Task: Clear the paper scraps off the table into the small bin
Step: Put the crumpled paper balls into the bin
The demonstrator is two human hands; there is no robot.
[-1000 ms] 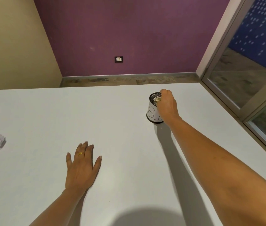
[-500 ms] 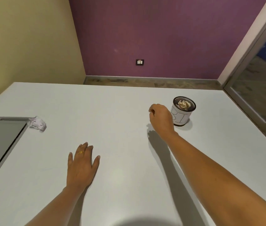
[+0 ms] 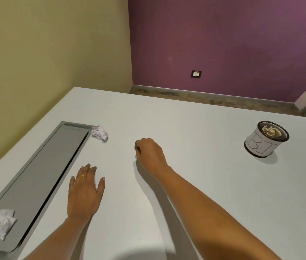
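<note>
I have a single head-worn wide-angle view, aimed forward and down across the table (image 3: 185, 166) toward the room corner. Both forearms enter from the bottom edge, close to the lens.

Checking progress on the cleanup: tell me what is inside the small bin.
The small bin holds one crumpled tan paper scrap, showing at its open top. Anything beneath that scrap is hidden by it and by the bin's paper-wrapped wall.

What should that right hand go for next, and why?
Probably the right hand should reach left to the crumpled scrap at the grey panel's far corner. It looks empty, that scrap lies nearest, and the bin already holds one.
</note>
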